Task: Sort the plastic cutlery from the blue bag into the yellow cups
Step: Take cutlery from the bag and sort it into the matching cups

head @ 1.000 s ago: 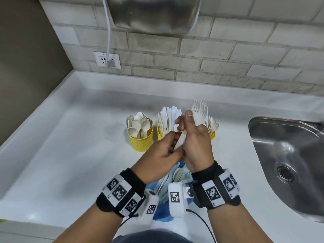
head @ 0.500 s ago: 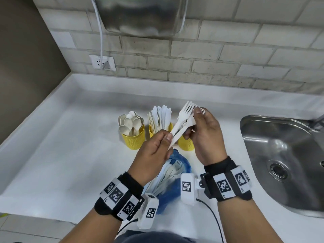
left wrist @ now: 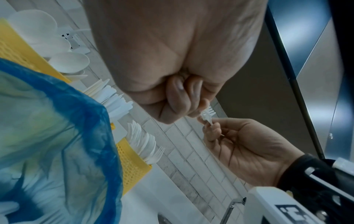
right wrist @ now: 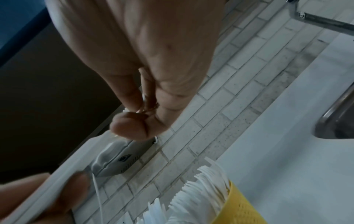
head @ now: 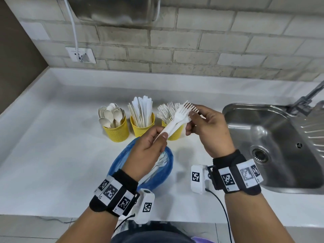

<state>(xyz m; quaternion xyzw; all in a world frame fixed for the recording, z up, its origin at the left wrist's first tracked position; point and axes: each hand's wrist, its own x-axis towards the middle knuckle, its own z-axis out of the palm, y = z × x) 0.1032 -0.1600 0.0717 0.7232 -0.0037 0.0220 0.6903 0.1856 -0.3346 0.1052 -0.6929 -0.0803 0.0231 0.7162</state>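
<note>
Both hands hold a small bunch of white plastic forks (head: 177,118) above the counter. My left hand (head: 150,148) pinches the handle ends, and my right hand (head: 205,127) pinches the bunch near the tines. In a row behind stand three yellow cups: the spoon cup (head: 116,130), the knife cup (head: 142,125) and the fork cup (head: 173,132), the last partly hidden by the held forks. The blue bag (head: 157,176) lies open under my left hand with white cutlery inside. In the left wrist view the fork tines (left wrist: 207,114) show between both hands' fingertips.
A steel sink (head: 273,146) with a tap (head: 308,97) lies to the right. A brick wall carries a socket (head: 80,55) with a white cable and a steel box (head: 115,9) above. A dark wall stands at the left of the white counter (head: 52,137).
The bunch of forks has tipped from upright to slanting right, and the hands have spread apart. My right hand slid up to the tines, and my left hand now holds the handle ends.
</note>
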